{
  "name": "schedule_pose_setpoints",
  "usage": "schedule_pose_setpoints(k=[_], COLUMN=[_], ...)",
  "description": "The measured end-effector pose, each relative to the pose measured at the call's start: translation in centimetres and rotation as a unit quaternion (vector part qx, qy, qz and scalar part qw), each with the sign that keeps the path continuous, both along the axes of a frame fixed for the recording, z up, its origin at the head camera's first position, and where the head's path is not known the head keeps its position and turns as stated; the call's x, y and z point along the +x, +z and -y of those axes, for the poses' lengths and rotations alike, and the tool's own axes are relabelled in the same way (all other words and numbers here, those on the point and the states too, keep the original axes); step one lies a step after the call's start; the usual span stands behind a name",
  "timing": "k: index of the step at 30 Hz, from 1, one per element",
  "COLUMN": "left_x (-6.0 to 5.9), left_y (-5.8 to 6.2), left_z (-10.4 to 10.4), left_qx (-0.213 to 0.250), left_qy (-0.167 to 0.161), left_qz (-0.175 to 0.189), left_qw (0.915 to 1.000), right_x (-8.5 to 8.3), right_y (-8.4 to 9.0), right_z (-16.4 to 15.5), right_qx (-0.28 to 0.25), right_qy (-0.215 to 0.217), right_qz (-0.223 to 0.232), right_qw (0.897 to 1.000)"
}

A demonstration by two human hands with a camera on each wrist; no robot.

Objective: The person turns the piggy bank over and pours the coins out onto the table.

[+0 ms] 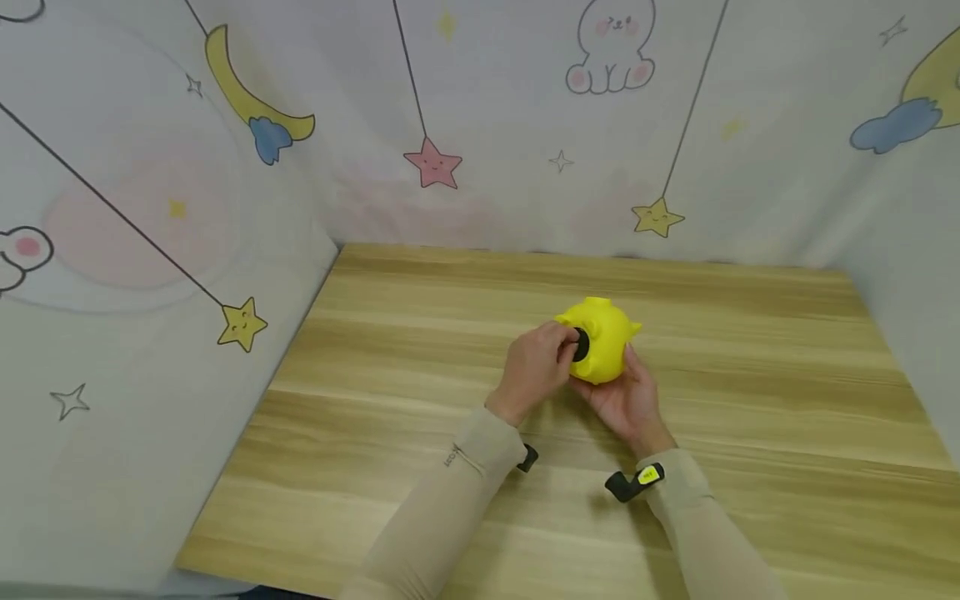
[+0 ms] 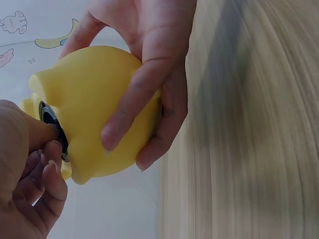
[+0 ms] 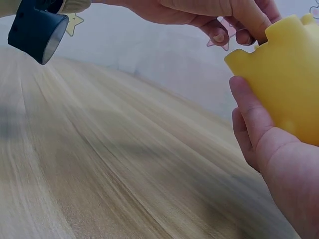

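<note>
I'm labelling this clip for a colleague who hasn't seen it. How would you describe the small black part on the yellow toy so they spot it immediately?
Start at the wooden table; near its middle the right hand cradles a round yellow toy. On the toy's left side sits a round black plug, pinched by the left hand. It is the only dark spot on the all-yellow body.

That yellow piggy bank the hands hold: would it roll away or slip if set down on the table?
The yellow piggy bank looks round-bodied, so it might roll on its side. Its smooth surface could be slippery; the right hand cups it underneath. The left hand pinches its black plug.
</note>
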State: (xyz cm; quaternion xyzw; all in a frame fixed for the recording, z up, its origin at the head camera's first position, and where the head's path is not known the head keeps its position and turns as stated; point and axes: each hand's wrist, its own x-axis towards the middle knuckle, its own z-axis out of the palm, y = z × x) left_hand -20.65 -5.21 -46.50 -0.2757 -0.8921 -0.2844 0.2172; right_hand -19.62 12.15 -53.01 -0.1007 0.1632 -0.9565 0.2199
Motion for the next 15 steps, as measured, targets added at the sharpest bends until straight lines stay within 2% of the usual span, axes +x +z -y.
schedule_pose_setpoints(k=[6, 10, 15], left_x=[-0.12, -0.23, -0.33], left_y=[0.15, 0.1, 0.34], left_z=[0.45, 0.48, 0.39], left_qx=[-0.019, -0.037, -0.065], left_qy=[-0.013, -0.026, -0.04], left_qz=[0.001, -0.014, -0.031], left_qw=[0.9997, 0.9989, 0.9966], right_x=[-0.07, 0.01, 0.03], right_y=[0.21, 0.39, 0.82], right_z=[0.12, -0.2, -0.67], right_qx=[0.005, 0.003, 0.035], right_qy=[0.013, 0.023, 0.032], right_qz=[0.02, 0.037, 0.052], right_qw=[1.0, 0.999, 0.998])
